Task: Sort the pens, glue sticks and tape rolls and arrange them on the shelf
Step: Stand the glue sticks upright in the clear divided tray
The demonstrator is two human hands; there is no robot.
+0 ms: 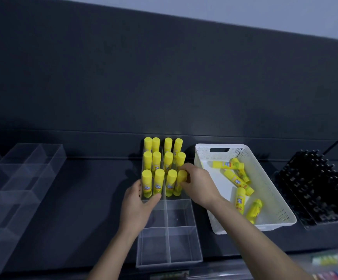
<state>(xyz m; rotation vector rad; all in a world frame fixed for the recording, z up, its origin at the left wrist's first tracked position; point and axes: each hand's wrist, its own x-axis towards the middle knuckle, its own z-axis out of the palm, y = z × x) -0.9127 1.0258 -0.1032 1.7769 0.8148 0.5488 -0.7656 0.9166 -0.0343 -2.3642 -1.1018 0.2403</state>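
standing glue stick (177,186), cap up

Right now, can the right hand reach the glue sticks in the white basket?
Likely yes: the white basket lies open beside the right hand, glue sticks uncovered; it must first release a standing stick.

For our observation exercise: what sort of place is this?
Probably a stationery sorting station: glue sticks upright in a clear divided organizer, more loose in a white basket, apparently black pens at right.

dim, bluish light | wide-angle bowing at edges | lower right corner blurred | soft shadows
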